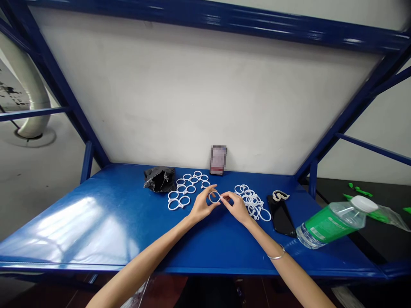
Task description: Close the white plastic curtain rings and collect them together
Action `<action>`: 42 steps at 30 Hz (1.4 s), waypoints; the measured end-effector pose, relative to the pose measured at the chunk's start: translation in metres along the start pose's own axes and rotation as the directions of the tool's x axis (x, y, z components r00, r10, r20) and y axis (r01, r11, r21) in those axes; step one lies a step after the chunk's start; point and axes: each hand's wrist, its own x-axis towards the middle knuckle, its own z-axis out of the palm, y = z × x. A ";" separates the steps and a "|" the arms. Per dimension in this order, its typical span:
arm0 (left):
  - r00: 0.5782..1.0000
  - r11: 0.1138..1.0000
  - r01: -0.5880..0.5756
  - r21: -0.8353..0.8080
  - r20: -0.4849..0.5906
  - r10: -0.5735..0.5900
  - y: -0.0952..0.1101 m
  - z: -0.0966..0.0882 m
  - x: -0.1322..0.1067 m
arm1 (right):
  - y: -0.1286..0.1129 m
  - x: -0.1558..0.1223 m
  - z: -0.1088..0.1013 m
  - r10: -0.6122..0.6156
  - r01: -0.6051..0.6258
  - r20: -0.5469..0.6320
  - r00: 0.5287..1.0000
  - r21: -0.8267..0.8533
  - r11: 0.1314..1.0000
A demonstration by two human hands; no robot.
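Observation:
Both hands meet over the middle of the blue table and share one white plastic ring. My left hand pinches the ring's left side with thumb and fingers. My right hand pinches its right side, where a small clip sticks out. A group of several white rings lies flat to the left of the hands. A looser pile of white rings lies just right of my right hand.
A crumpled black bag sits behind the left rings. A small card leans on the white back wall. A black phone, a small beige clip and a lying plastic bottle with green label are at the right.

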 end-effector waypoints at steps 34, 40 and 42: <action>0.998 0.977 -0.026 0.212 0.054 0.015 -0.003 -0.004 -0.001 | -0.003 -0.002 -0.001 -0.081 0.080 -0.042 0.996 -0.023 0.997; 0.997 0.962 -0.036 0.271 0.080 0.015 -0.003 -0.006 0.000 | -0.002 -0.003 -0.001 -0.069 0.068 -0.047 0.997 -0.016 0.998; 0.996 0.955 -0.048 0.294 0.082 0.025 -0.003 -0.006 0.000 | -0.002 -0.003 -0.001 -0.068 0.067 -0.044 0.997 -0.014 0.998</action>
